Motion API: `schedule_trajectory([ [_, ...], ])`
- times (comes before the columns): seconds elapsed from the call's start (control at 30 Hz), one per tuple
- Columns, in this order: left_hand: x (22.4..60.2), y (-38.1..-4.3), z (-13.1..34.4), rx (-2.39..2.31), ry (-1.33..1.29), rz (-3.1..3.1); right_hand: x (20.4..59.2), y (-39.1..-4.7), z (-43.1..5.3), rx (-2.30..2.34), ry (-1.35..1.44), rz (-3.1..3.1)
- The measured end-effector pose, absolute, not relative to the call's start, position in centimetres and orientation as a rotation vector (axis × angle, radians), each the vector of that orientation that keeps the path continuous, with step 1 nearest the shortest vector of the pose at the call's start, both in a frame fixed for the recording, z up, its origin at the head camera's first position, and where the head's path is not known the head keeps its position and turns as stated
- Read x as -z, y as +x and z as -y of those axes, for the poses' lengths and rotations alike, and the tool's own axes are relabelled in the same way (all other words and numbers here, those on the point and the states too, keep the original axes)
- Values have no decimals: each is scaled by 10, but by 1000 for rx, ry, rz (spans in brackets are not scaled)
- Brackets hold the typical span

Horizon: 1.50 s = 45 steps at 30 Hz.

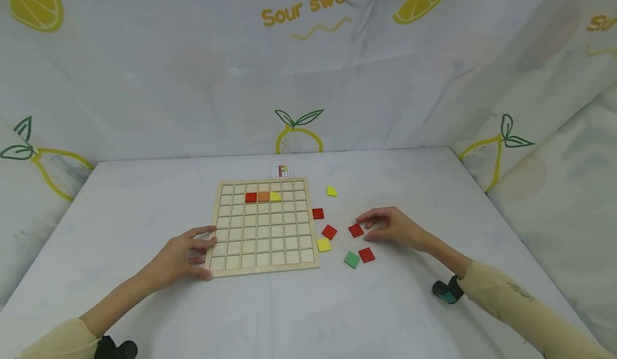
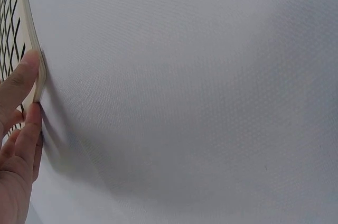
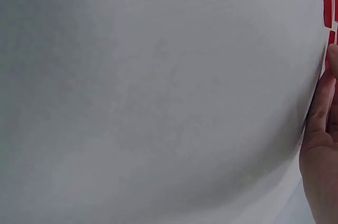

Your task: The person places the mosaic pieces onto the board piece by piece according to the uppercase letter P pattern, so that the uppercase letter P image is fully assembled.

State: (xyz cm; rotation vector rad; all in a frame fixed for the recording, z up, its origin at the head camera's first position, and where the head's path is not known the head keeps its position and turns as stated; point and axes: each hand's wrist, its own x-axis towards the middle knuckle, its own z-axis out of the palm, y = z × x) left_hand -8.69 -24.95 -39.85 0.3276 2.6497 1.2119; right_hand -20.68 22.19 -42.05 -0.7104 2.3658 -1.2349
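A square wooden grid board (image 1: 262,236) lies flat left of centre. In one row near its far side sit a red tile (image 1: 251,197), an orange tile (image 1: 263,196) and a yellow piece (image 1: 275,196). My left hand (image 1: 180,260) holds the board's near-left corner, thumb and fingers on its edges; the left wrist view shows this thumb (image 2: 24,73) at the corner. Over on the right, my right hand (image 1: 392,227) reaches a loose red tile (image 1: 356,230), thumb and finger spread beside it. Most of that hand's contact is hidden in the right wrist view.
Between board and right hand lie more red tiles (image 1: 367,255), a green tile (image 1: 352,259), a yellow square (image 1: 324,245) and a yellow rounded piece (image 1: 331,191). A small printed pattern card (image 1: 282,170) lies behind the board. White lemon-print cloth (image 1: 217,80) rises behind the table.
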Motion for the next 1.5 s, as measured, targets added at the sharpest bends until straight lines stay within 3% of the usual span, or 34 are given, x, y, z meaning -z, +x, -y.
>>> schedule_trajectory([
  [0.33,401,-86,251,-1205,346,-2656,420,-215,-216,1076,-853,-2443],
  [0.97,400,-87,252,-1160,380,-2677,421,-213,-218,1151,-834,-2506],
  [1.5,401,-86,249,-1151,358,-2685,418,-204,-214,1419,-445,-2310],
])
